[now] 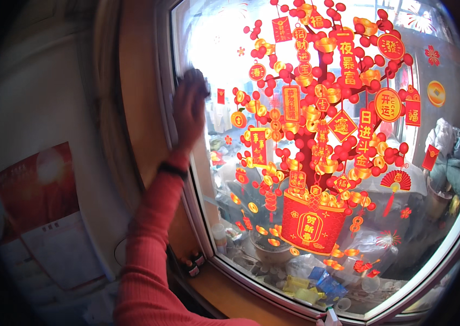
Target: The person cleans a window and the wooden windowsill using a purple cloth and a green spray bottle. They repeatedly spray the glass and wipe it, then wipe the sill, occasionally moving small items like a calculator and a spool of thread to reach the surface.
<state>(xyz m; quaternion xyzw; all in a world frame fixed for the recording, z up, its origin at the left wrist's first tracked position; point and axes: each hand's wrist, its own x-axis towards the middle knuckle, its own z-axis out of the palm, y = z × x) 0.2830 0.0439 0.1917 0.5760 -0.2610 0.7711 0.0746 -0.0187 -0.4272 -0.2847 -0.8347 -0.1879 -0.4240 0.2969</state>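
Observation:
My left hand (190, 108) reaches up to the left side of a window pane. Its fingers press a dark, bunched cloth (195, 81) against the glass, close to the frame. A red ribbed sleeve and a black wristband cover that arm. The window glass (230, 220) carries a large red and gold festive tree decal (313, 222) with printed characters. Only the fingertips of my right hand (320, 318) show at the bottom edge, around a white object (331, 316), maybe a bottle top; the rest is cut off.
A white window frame (250, 291) borders the pane, above a wooden sill (230, 289). Small dark items (193, 267) stand in the sill's left corner. A red wall calendar (38, 183) hangs at left. Behind the glass are plastic bags (305, 265) and a pot (270, 252).

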